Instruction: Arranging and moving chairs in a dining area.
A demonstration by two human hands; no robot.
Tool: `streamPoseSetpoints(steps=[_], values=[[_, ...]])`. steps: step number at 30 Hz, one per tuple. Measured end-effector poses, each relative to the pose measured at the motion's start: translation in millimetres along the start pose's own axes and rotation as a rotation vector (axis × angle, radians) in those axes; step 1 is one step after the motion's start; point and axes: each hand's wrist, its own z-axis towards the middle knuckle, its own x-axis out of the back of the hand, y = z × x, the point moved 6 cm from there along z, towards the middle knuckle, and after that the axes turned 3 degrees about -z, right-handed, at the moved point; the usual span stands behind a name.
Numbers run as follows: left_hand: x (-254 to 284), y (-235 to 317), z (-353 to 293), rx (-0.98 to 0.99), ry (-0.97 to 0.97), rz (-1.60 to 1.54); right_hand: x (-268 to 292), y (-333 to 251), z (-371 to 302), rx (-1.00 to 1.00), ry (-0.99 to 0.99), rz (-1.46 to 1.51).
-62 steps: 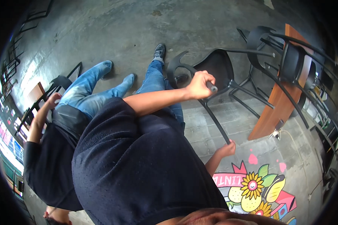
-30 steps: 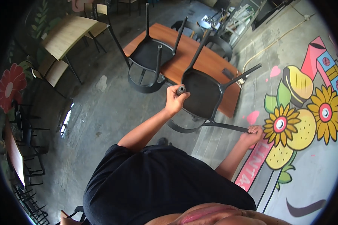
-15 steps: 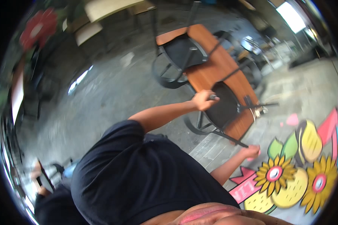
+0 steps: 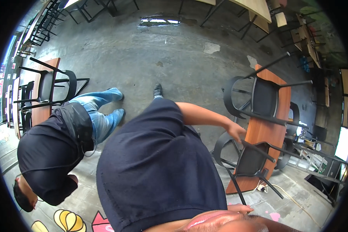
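An upside-down black armchair (image 4: 252, 159) rests with its seat on the near end of a brown wooden table (image 4: 260, 130), its legs sticking up. My left hand (image 4: 234, 130) is beside that chair at the table's edge, fingers loosely stretched out. Whether it touches the frame I cannot tell. Low in the view, my right hand (image 4: 240, 208) is partly hidden, close to the end of a chair leg, with its visible fingers loosely extended. A second upturned black armchair (image 4: 265, 97) rests farther along the same table.
A person (image 4: 52, 150) in a dark shirt and jeans bends over at my left, near another table with an upturned chair (image 4: 46, 87). A ladder (image 4: 317, 162) and a pale cable (image 4: 294, 199) lie at the right. Light-topped tables (image 4: 255, 8) stand at the back.
My view has swung left, bringing the bending person fully in. My left hand has let go of the chair leg, and its fingers have loosened. The right hand is now lower in view.
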Motion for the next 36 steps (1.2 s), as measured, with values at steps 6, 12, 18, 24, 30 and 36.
streamPoseSetpoints(steps=[6,12,18,24,30,36], values=[[155,-189,-360,1.013,0.528,0.288,27,8,-73,-0.224,-0.052,-0.225],[173,-174,-713,1.119,1.750,0.195,94,-20,-95,-0.628,-0.010,-0.268],[151,-213,-726,1.086,1.799,-0.642,-3,-18,-180,-0.601,-0.130,-0.401],[270,-193,-572,0.765,1.374,-0.509,-115,14,-246,-0.499,-0.467,-0.767],[413,-130,-439,0.482,0.988,0.022,-247,62,-335,-0.532,-0.897,-0.992],[498,-104,-435,0.515,1.113,0.143,-406,89,-409,-0.597,-1.301,-0.988]])
